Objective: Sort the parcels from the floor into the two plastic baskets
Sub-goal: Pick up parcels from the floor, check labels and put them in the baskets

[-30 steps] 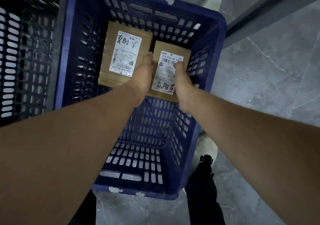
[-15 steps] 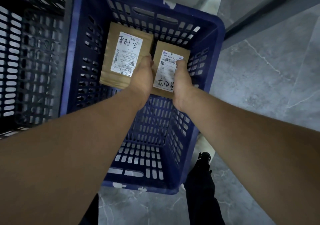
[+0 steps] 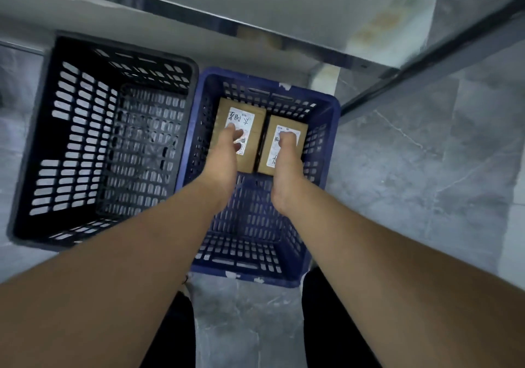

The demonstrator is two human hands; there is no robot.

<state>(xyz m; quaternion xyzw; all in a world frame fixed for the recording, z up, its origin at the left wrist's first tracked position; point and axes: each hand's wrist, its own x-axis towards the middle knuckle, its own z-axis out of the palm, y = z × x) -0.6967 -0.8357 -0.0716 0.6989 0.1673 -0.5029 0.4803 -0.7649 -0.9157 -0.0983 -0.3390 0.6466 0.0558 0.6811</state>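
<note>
From my station I read the left hand (image 3: 225, 154) as slack, fingers loosely spread above the left parcel (image 3: 255, 129) and gripping nothing. The right hand (image 3: 287, 160) was curled over the right parcel (image 3: 270, 132), and I could not tell whether it pinched the box or only rested there. Both parcels lay flat, side by side, at the far end of the blue basket (image 3: 244, 250). I judged a clean finish needed a full release and a straight lift clear of the walls. Both forearms reached forward and down. The black basket (image 3: 79, 140) stood just left, on the grey floor (image 3: 412, 197).
</note>
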